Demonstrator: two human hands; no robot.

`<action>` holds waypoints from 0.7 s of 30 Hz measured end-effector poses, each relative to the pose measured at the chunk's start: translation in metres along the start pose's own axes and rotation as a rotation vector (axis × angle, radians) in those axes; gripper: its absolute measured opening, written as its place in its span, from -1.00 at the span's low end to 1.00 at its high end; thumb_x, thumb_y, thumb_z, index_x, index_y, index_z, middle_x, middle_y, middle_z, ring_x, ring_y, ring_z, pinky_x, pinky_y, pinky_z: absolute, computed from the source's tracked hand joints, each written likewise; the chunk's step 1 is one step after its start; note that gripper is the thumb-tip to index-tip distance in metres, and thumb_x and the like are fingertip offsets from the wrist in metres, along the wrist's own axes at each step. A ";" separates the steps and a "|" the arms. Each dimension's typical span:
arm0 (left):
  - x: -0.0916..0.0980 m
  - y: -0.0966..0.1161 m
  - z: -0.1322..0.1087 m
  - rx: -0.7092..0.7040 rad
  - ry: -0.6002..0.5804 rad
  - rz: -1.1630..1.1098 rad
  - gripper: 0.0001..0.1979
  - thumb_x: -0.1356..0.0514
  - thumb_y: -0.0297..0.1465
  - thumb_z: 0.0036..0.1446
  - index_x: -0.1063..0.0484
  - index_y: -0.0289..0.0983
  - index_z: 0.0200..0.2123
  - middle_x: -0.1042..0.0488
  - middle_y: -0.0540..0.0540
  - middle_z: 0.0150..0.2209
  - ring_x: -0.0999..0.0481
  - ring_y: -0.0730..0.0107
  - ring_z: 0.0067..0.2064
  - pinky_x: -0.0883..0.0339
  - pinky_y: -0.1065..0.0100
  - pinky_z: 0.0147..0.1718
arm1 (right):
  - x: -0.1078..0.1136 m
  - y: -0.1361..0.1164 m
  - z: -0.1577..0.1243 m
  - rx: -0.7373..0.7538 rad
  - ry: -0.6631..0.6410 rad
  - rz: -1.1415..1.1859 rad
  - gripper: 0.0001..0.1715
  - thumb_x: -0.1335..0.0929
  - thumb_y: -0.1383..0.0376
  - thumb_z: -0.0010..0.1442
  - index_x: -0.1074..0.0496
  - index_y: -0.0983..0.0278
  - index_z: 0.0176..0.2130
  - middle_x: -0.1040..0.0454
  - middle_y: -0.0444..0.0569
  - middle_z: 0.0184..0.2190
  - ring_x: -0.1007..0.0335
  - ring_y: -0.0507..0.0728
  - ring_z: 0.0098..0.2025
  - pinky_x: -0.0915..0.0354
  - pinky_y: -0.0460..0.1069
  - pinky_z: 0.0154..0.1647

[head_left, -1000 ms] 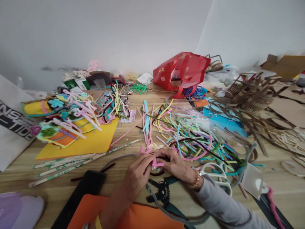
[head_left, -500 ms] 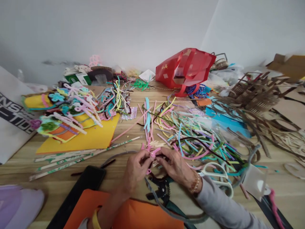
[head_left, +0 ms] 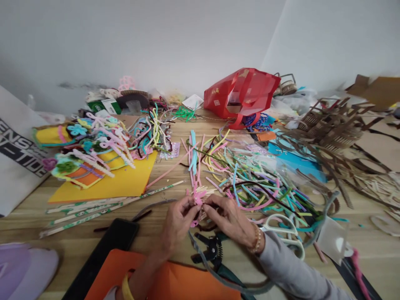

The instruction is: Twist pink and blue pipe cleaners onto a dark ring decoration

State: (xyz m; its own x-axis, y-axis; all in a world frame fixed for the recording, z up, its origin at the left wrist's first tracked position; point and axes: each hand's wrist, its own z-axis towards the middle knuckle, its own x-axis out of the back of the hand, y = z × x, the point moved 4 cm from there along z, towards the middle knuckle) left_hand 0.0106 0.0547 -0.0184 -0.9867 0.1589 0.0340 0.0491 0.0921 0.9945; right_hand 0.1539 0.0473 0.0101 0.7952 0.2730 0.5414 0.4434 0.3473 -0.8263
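A small bundle of pink pipe cleaners [head_left: 196, 199] is pinched between the fingertips of both hands, above the wooden table [head_left: 368, 246] and near its near edge. The left hand [head_left: 178, 223] and the right hand [head_left: 229, 221] are curled and almost meeting; one yellow band [head_left: 126, 288] is worn on the left wrist and one beaded bracelet [head_left: 256, 239] on the right. A few thin pale sticks [head_left: 208, 195] lie just beyond the fingers. Nearest below the hands lies one pair of spring-coiled pliers with dark green handles [head_left: 212, 250], and to the right, one pair of white-looped scissors [head_left: 283, 234]. A loose heap of fuzzy, multicoloured pipe cleaners [head_left: 250, 179] is spread to the far right. One crumpled red bag [head_left: 240, 93] stands at the far side.
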 end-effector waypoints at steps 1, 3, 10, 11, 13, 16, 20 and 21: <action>0.001 0.002 -0.001 -0.034 0.024 0.057 -0.89 -0.22 -0.35 0.01 -0.45 -0.29 -0.45 -0.44 0.00 -0.53 -0.37 0.42 -0.49 -0.25 0.47 -0.49 | -0.001 0.002 0.001 -0.055 -0.045 0.100 -0.68 -0.16 0.21 0.33 -0.35 0.27 -0.36 -0.42 -0.10 -0.48 -0.32 0.04 -0.46 -0.24 -0.07 -0.42; 0.000 0.007 -0.005 -0.109 0.053 0.171 -0.90 -0.20 -0.38 0.02 -0.47 -0.26 -0.48 -0.47 -0.01 -0.52 -0.40 0.38 -0.45 -0.26 0.45 -0.43 | -0.003 0.007 0.003 -0.139 -0.105 0.275 -0.55 -0.10 0.15 0.35 -0.32 0.27 -0.45 -0.37 -0.11 -0.54 -0.29 0.02 -0.50 -0.25 -0.08 -0.46; -0.004 0.021 -0.011 -0.236 0.073 0.301 -0.90 -0.21 -0.46 -0.02 -0.52 -0.17 -0.50 -0.51 -0.03 -0.50 -0.45 0.29 -0.39 -0.26 0.40 -0.33 | -0.011 0.023 0.006 -0.265 -0.139 0.540 -0.65 -0.28 0.10 0.20 -0.31 0.28 -0.48 -0.29 -0.20 -0.60 -0.21 -0.04 -0.60 -0.21 -0.14 -0.59; -0.003 0.021 -0.010 -0.222 0.086 0.286 -0.90 -0.22 -0.45 -0.02 -0.51 -0.18 -0.52 -0.50 -0.03 -0.52 -0.44 0.29 -0.39 -0.26 0.41 -0.35 | -0.012 0.024 0.006 -0.260 -0.136 0.562 -0.64 -0.29 0.07 0.18 -0.31 0.28 -0.47 -0.30 -0.20 -0.60 -0.21 -0.04 -0.60 -0.21 -0.15 -0.59; -0.003 0.019 -0.009 -0.179 0.095 0.256 -0.90 -0.23 -0.43 -0.03 -0.49 -0.20 -0.56 -0.47 -0.02 -0.54 -0.42 0.32 -0.42 -0.25 0.43 -0.40 | -0.012 0.027 0.006 -0.246 -0.135 0.587 -0.61 -0.30 0.03 0.16 -0.33 0.29 -0.45 -0.29 -0.21 -0.60 -0.20 -0.05 -0.60 -0.21 -0.15 -0.60; -0.003 0.012 -0.004 -0.065 0.034 0.168 -0.86 -0.24 -0.35 -0.02 -0.44 -0.26 -0.56 -0.41 0.00 -0.58 -0.34 0.40 -0.50 -0.21 0.46 -0.50 | -0.009 0.026 0.006 -0.192 -0.143 0.523 -0.62 -0.27 0.03 0.21 -0.34 0.31 -0.39 -0.23 -0.21 -0.61 -0.15 -0.05 -0.60 -0.16 -0.15 -0.60; -0.005 0.003 0.001 0.066 -0.095 -0.074 -0.81 -0.28 -0.32 -0.05 -0.37 -0.30 -0.54 -0.34 0.06 -0.61 -0.31 0.50 -0.55 -0.19 0.49 -0.55 | 0.000 0.010 0.004 0.042 -0.026 0.080 -0.75 -0.21 0.24 0.30 -0.35 0.29 -0.35 -0.33 -0.11 -0.49 -0.23 0.04 -0.42 -0.20 -0.07 -0.38; -0.006 0.001 0.002 0.081 -0.126 -0.124 -0.81 -0.29 -0.32 -0.05 -0.37 -0.30 -0.53 -0.34 0.06 -0.60 -0.31 0.51 -0.56 -0.20 0.50 -0.55 | 0.001 0.005 0.003 0.115 0.000 -0.027 -0.78 -0.19 0.30 0.30 -0.34 0.28 -0.34 -0.36 -0.06 -0.43 -0.25 0.07 -0.36 -0.20 -0.04 -0.30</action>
State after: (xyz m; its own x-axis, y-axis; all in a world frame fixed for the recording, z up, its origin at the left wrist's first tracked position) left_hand 0.0164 0.0562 -0.0177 -0.9592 0.2623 -0.1058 -0.0541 0.1967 0.9790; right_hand 0.1562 0.0518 0.0071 0.7833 0.2622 0.5637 0.4147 0.4550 -0.7880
